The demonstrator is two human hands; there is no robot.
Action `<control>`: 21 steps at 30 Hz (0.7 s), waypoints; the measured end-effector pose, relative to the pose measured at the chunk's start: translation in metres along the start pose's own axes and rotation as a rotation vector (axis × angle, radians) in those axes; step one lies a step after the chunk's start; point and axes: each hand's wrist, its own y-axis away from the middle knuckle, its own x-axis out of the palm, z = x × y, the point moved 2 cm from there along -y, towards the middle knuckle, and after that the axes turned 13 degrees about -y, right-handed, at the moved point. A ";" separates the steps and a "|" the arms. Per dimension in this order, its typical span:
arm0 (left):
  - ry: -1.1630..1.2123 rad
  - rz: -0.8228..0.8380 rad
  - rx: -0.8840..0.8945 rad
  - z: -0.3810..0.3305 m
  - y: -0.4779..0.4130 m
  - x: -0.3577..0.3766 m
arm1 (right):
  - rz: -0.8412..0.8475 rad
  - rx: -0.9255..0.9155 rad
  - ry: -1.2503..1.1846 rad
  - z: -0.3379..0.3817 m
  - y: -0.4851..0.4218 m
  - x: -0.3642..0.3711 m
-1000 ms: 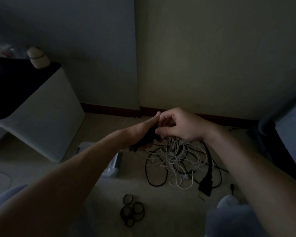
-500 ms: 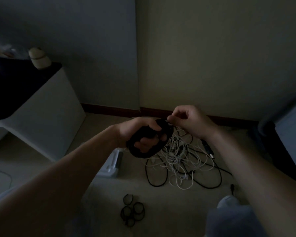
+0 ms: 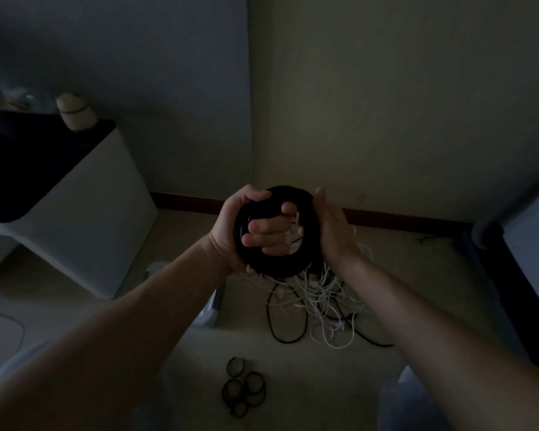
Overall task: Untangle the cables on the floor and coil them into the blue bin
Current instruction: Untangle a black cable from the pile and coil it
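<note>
At centre, the left hand point(image 3: 232, 234) clenches its grip through the black coil point(image 3: 277, 267), now wound and lifted higher; the right hand point(image 3: 333, 231) presses flat against it. One cable seems bin-ready; tangled cables point(image 3: 321, 301) lie on the floor point(image 3: 299, 374) beneath.

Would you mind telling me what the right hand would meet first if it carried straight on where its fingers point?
The right hand lies open along the black cable coil, fingers pointing forward and up. The way looks free up to the wall, probably; depth is hard to judge.
</note>
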 end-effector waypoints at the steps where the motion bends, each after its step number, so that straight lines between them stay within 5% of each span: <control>1: 0.025 -0.006 0.010 0.001 0.000 0.000 | 0.005 0.042 -0.080 -0.001 -0.001 0.002; 10: 0.086 -0.060 0.164 -0.003 0.001 0.000 | 0.117 0.191 -0.469 -0.011 0.003 0.013; 21: 0.104 -0.317 0.135 -0.001 -0.002 -0.001 | 0.064 0.163 -0.362 0.000 -0.002 0.009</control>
